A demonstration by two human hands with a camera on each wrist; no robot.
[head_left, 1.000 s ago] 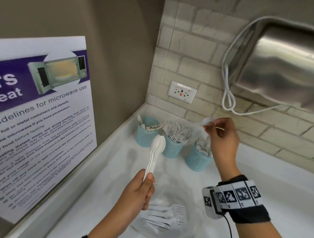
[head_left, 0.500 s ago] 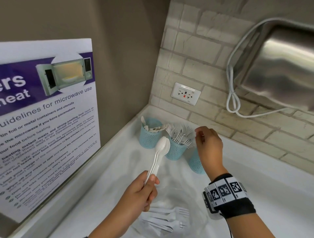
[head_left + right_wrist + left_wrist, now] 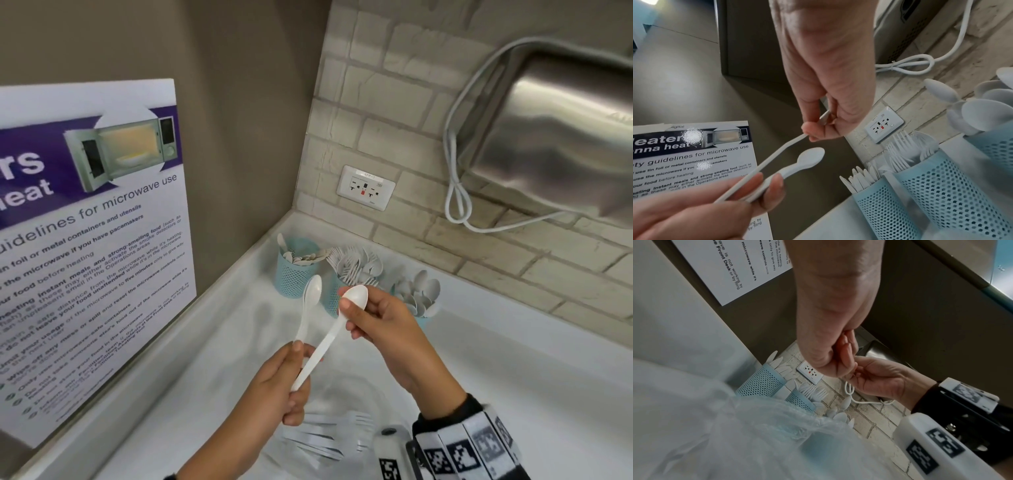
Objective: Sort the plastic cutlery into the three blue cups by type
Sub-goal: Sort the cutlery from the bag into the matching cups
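- Two white spoons [image 3: 310, 308] share the left hand [image 3: 277, 387]'s pinch; the right hand [image 3: 380, 329], pinching one bowl [image 3: 356, 297], may drag both loose.
- Wrong cup: the fork cup [image 3: 337, 294] sits just beside the spoon cup [image 3: 423, 320].

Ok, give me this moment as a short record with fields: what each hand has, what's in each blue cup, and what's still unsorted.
left hand: left hand grips the handles of two white plastic spoons
right hand: right hand pinches the bowl end of the nearer spoon
other spoon: second spoon held by the left hand alone
left cup: knife cup
middle cup: fork cup
right cup: spoon cup
unsorted: loose forks on the counter, under the hands
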